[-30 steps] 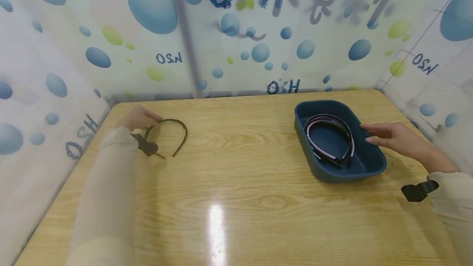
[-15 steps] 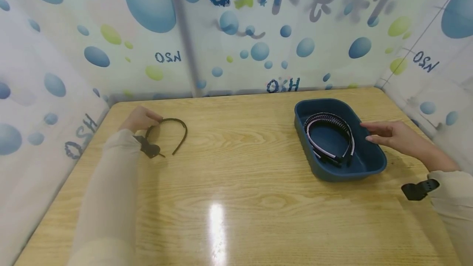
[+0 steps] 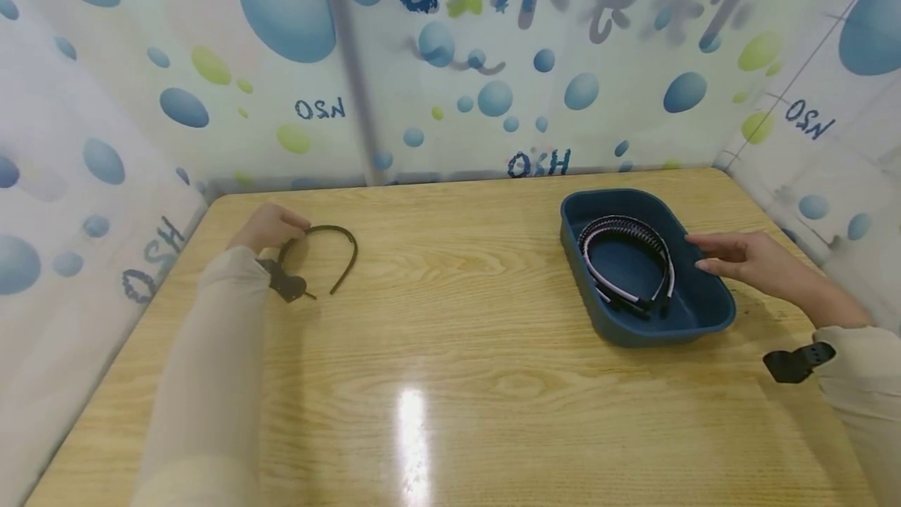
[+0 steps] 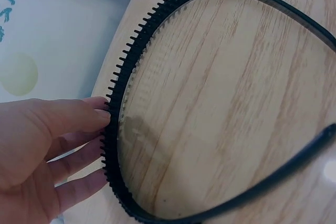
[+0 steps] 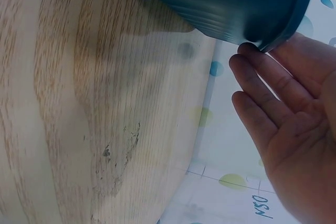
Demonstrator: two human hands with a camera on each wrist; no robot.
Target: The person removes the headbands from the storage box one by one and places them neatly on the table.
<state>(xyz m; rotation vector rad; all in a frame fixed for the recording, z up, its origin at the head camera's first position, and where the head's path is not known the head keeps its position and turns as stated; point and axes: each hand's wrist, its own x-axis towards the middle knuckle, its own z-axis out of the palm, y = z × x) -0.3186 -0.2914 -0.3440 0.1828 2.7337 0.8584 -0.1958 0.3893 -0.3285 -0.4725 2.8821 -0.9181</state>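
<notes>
At the left end of the table, my left hand [image 3: 263,227] pinches the side of a thin black headband [image 3: 336,231]. In the left wrist view the thumb lies at the outer toothed edge of the headband [image 4: 122,85], with the other fingers behind it. On the right stands a dark blue plastic bin [image 3: 651,337] holding several black and white braided headbands [image 3: 622,227]. My right hand [image 3: 763,260] holds the bin's right rim, thumb over the edge. Seen from the right wrist, its fingertips [image 5: 247,51] meet the outer wall of the bin [image 5: 236,3].
Both hands are above a light wooden table [image 3: 450,311]. White walls [image 3: 436,100] printed with blue and green dots close off the back and both sides. A bright light reflection [image 3: 413,436] shows near the table's front.
Both hands, the black headband and the bin keep nearly the same places; the whole head view has shifted only slightly.
</notes>
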